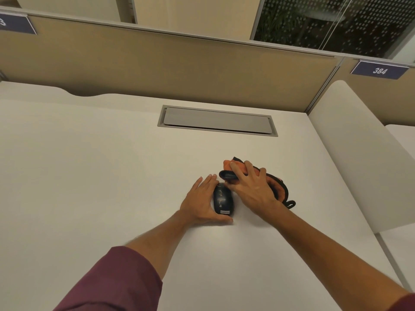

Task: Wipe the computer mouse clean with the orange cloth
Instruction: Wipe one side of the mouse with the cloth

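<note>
A black computer mouse (222,202) with faint scribbled marks on top lies on the white desk (101,176). My left hand (201,202) cups its left side, thumb curled around the near end, fingers stretched along it. Just right of the mouse lies the orange cloth (276,185), bunched up, with black edging. My right hand (249,185) rests on top of the cloth, fingers spread and pressing its far end, thumb near the mouse's front.
A grey cable hatch (216,120) is set into the desk behind the hands. A tan partition (157,63) closes the far side, and a white divider (350,149) stands at the right edge.
</note>
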Demonstrator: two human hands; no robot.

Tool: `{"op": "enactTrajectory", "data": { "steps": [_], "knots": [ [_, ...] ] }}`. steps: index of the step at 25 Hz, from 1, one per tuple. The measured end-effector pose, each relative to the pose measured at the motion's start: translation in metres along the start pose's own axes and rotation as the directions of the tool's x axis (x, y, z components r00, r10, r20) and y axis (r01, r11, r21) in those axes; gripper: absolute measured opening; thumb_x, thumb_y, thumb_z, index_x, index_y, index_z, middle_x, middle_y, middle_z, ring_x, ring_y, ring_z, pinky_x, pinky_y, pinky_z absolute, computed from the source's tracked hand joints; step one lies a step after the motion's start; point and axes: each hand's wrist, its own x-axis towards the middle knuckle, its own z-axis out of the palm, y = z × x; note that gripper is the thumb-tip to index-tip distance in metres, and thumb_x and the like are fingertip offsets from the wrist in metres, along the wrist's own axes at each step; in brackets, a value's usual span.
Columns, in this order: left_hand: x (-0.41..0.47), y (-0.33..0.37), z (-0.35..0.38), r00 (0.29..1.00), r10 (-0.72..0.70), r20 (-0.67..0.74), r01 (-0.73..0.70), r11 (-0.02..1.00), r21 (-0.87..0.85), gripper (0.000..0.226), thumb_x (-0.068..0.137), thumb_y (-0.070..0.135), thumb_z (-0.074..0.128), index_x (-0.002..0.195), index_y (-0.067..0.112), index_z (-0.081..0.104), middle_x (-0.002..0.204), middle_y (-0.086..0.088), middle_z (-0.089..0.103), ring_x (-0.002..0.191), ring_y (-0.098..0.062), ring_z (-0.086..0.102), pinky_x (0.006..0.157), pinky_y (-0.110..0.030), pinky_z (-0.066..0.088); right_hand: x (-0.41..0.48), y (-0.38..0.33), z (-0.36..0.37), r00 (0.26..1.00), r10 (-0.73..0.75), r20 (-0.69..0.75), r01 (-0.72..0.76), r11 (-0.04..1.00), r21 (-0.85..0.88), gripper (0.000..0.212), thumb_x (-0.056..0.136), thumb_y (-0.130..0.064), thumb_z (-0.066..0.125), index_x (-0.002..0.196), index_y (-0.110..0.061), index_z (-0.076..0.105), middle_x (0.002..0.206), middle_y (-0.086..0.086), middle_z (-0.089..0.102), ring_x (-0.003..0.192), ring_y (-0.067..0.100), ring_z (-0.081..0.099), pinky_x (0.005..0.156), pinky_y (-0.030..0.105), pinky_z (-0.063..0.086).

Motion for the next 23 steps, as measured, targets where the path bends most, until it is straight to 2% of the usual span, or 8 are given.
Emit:
{"op": "enactTrajectory", "data": {
  "steps": [5, 8, 10, 13, 16, 18, 19, 23],
  "knots": [
    [0.001, -0.001, 0.000, 1.000, 0.000, 0.004, 0.000, 1.000, 0.011, 0.124, 0.055, 0.097, 0.054, 0.151, 0.025, 0.022, 0.163, 0.004, 0.020, 0.151, -0.010, 0.006, 0.124, -0.041, 0.007, 0.000, -0.003, -0.008, 1.000, -0.005, 0.012, 0.004, 0.997, 0.079, 0.051, 0.090, -0.035, 0.068, 0.136, -0.039, 0.048, 0.158, 0.006, 0.012, 0.141, 0.041, 0.016, 0.104, 0.065, 0.033],
    [0.001, -0.001, 0.001, 1.000, -0.001, 0.018, 0.000, 1.000, 0.006, 0.127, 0.054, 0.097, 0.054, 0.153, 0.025, 0.020, 0.164, 0.004, 0.018, 0.151, -0.009, 0.005, 0.124, -0.041, 0.005, -0.010, -0.001, -0.004, 1.000, -0.013, 0.025, 0.006, 0.967, 0.256, 0.041, 0.092, -0.035, 0.065, 0.131, -0.042, 0.054, 0.159, 0.001, 0.014, 0.142, 0.035, 0.015, 0.107, 0.063, 0.027],
    [0.001, -0.002, 0.002, 1.000, -0.004, 0.021, 0.003, 1.000, 0.022, 0.129, 0.054, 0.099, 0.051, 0.154, 0.024, 0.017, 0.165, 0.003, 0.014, 0.151, -0.009, 0.003, 0.124, -0.038, 0.002, -0.015, 0.004, -0.002, 0.999, 0.019, 0.035, -0.031, 0.913, 0.407, 0.037, 0.094, -0.025, 0.059, 0.127, -0.043, 0.058, 0.159, -0.001, 0.018, 0.140, 0.032, 0.017, 0.107, 0.058, 0.027],
    [0.002, -0.004, 0.004, 1.000, -0.008, 0.026, 0.008, 0.999, 0.034, 0.133, 0.053, 0.101, 0.047, 0.155, 0.021, 0.016, 0.165, 0.002, 0.012, 0.151, -0.009, 0.001, 0.124, -0.035, -0.002, -0.012, 0.011, -0.003, 0.986, 0.142, 0.081, -0.163, 0.817, 0.553, 0.044, 0.094, -0.015, 0.057, 0.125, -0.046, 0.058, 0.156, -0.001, 0.023, 0.137, 0.032, 0.021, 0.106, 0.054, 0.027],
    [0.002, -0.005, 0.004, 1.000, -0.004, 0.025, 0.003, 0.999, 0.039, 0.135, 0.053, 0.101, 0.047, 0.156, 0.019, 0.016, 0.165, 0.001, 0.012, 0.151, -0.008, 0.001, 0.124, -0.037, 0.001, 0.000, 0.006, -0.004, 0.954, 0.225, 0.198, -0.300, 0.704, 0.644, 0.036, 0.098, -0.029, 0.052, 0.133, -0.037, 0.052, 0.152, 0.004, 0.029, 0.134, 0.032, 0.026, 0.108, 0.052, 0.025],
    [0.002, -0.006, 0.005, 1.000, -0.006, 0.018, 0.005, 0.999, 0.039, 0.136, 0.053, 0.100, 0.048, 0.156, 0.019, 0.015, 0.165, 0.002, 0.012, 0.151, -0.008, 0.001, 0.124, -0.036, 0.000, 0.006, 0.000, -0.005, 0.919, 0.276, 0.283, -0.394, 0.600, 0.696, 0.037, 0.098, -0.039, 0.049, 0.134, -0.031, 0.050, 0.144, 0.005, 0.036, 0.129, 0.030, 0.031, 0.108, 0.049, 0.026],
    [0.002, -0.006, 0.005, 1.000, -0.007, 0.013, 0.006, 0.999, 0.040, 0.135, 0.053, 0.101, 0.048, 0.156, 0.019, 0.014, 0.165, 0.002, 0.012, 0.151, -0.007, 0.001, 0.124, -0.035, -0.001, 0.008, -0.002, -0.006, 0.907, 0.287, 0.307, -0.420, 0.582, 0.696, 0.037, 0.098, -0.040, 0.049, 0.134, -0.030, 0.050, 0.141, 0.005, 0.037, 0.127, 0.029, 0.032, 0.107, 0.048, 0.027],
    [0.002, -0.006, 0.009, 1.000, -0.002, -0.006, 0.002, 0.998, 0.056, 0.133, 0.056, 0.100, 0.049, 0.155, 0.018, 0.015, 0.165, 0.001, 0.014, 0.151, -0.007, 0.001, 0.123, -0.033, -0.002, 0.004, -0.005, -0.017, 0.906, 0.247, 0.343, -0.418, 0.648, 0.637, 0.033, 0.100, -0.035, 0.050, 0.132, -0.034, 0.056, 0.134, 0.006, 0.038, 0.124, 0.031, 0.034, 0.103, 0.050, 0.033]
  ]
}}
